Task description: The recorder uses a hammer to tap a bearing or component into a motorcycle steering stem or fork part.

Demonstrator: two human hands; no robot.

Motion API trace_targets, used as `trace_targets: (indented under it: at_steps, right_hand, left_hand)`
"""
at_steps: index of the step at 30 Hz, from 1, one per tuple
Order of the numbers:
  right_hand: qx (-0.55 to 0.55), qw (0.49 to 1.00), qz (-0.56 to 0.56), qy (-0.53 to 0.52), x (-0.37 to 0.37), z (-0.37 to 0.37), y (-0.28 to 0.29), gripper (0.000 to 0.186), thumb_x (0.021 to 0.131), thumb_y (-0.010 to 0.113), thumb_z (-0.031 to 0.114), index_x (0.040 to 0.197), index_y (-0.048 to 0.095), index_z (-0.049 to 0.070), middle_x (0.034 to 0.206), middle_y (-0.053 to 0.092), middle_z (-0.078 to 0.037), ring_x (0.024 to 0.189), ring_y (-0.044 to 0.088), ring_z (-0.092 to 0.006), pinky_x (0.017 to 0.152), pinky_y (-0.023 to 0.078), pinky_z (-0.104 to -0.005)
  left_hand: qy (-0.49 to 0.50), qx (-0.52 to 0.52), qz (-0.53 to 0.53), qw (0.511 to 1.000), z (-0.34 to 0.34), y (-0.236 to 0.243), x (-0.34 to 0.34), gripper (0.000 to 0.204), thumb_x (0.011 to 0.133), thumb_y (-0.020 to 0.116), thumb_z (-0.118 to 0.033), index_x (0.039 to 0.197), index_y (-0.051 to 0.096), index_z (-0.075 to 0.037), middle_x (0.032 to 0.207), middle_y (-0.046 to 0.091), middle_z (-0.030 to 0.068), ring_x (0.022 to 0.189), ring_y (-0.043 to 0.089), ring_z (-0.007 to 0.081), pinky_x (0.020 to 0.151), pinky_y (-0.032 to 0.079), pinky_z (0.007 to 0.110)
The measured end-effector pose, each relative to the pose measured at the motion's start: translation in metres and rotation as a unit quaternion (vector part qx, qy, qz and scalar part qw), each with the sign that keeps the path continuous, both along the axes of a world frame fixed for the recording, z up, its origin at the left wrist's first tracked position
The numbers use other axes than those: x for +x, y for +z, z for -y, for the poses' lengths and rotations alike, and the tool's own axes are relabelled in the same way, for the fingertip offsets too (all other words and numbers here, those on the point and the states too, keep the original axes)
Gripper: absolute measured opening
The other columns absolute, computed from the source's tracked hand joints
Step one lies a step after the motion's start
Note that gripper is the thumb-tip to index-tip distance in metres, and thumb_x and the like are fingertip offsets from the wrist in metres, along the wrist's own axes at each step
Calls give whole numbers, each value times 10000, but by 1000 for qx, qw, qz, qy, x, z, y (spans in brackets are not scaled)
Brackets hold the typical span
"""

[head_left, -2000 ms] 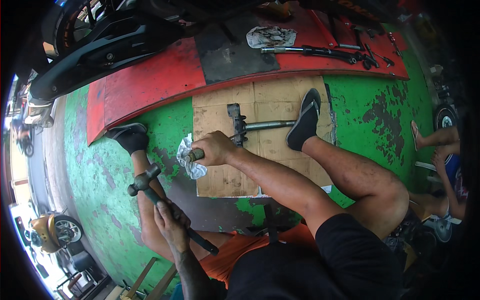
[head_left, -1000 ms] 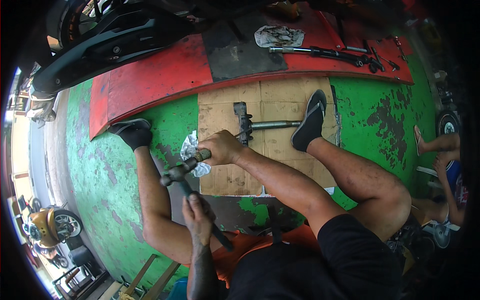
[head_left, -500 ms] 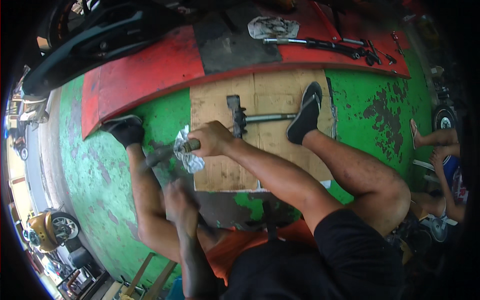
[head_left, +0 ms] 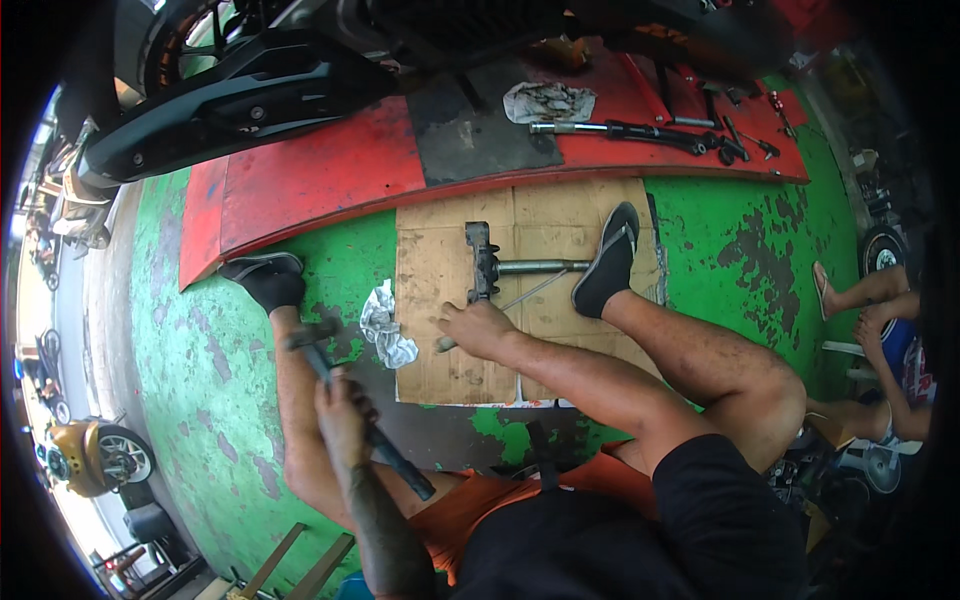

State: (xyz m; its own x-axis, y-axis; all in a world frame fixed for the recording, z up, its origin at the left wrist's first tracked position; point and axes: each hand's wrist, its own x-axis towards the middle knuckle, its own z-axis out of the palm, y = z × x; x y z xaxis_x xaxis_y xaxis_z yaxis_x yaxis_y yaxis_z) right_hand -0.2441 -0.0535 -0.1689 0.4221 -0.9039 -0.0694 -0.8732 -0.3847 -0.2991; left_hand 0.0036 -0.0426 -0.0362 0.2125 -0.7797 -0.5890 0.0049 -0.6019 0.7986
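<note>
My left hand (head_left: 342,408) is closed round the handle of a hammer (head_left: 398,462), whose dark head points away from me, left of the cardboard. My right hand (head_left: 480,328) grips what looks like a long screwdriver (head_left: 540,289), its thin shaft running up to the right and its butt showing below the fingers. Beside that hand, on the brown cardboard (head_left: 430,240), lies a motorcycle steering stem (head_left: 540,266) with a dark clamp at its left end. The stem's right end meets my right foot (head_left: 605,275). Where the shaft's tip rests is unclear.
A crumpled cloth (head_left: 385,325) lies at the cardboard's left edge. Ahead is a red platform (head_left: 300,190) with a dirty rag (head_left: 548,102), a fork-like tube (head_left: 620,131) and tools. A motorcycle (head_left: 240,105) stands over it. Another person's hand (head_left: 872,322) shows at right.
My right hand has moved right and nearer me with the screwdriver, away from the crumpled cloth. The hammer head has come apart from the screwdriver's butt. The view has tilted slightly upward.
</note>
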Motion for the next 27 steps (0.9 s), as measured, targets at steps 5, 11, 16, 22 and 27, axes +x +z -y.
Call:
trace_targets:
  at_steps: [5,11,16,22,27]
  right_hand:
    - [-128,963,-206,113,-26,-9,-36,141,852,588,196,869,682,91,996,602,-77,582,660,-197,511,487,-372]
    - [-209,935,-245,147,-26,6,-43,159,858,593,198,883,702,85,1005,583,-76,548,626,-196,491,484,-361]
    - [-119,935,-281,178,-52,13,-28,151,859,598,190,913,674,71,979,586,-89,563,650,-238,462,501,-392]
    - [14,933,-114,340,-98,57,91,233,873,572,184,1102,600,145,1008,631,-59,751,697,-282,597,565,-431]
    - [105,935,-108,322,-124,76,111,292,874,557,189,1121,677,288,1044,686,15,964,689,-263,753,557,-428]
  left_hand:
    - [-186,99,44,977,-10,-115,-52,224,1049,495,-294,1063,534,-75,689,521,1,506,500,134,447,429,312]
    - [-378,31,312,871,-11,-187,-57,362,1042,474,-329,1029,531,27,669,617,112,526,631,220,468,503,386]
    - [-386,118,193,894,11,-142,-71,377,1057,447,-328,996,536,33,620,567,89,478,580,209,435,474,381]
    - [-360,148,205,898,7,-153,-32,348,1063,430,-331,1046,508,8,632,537,56,475,541,176,423,451,358]
    - [-366,147,167,904,10,-147,-52,312,1059,436,-328,1046,497,-23,622,505,29,461,507,151,414,439,341]
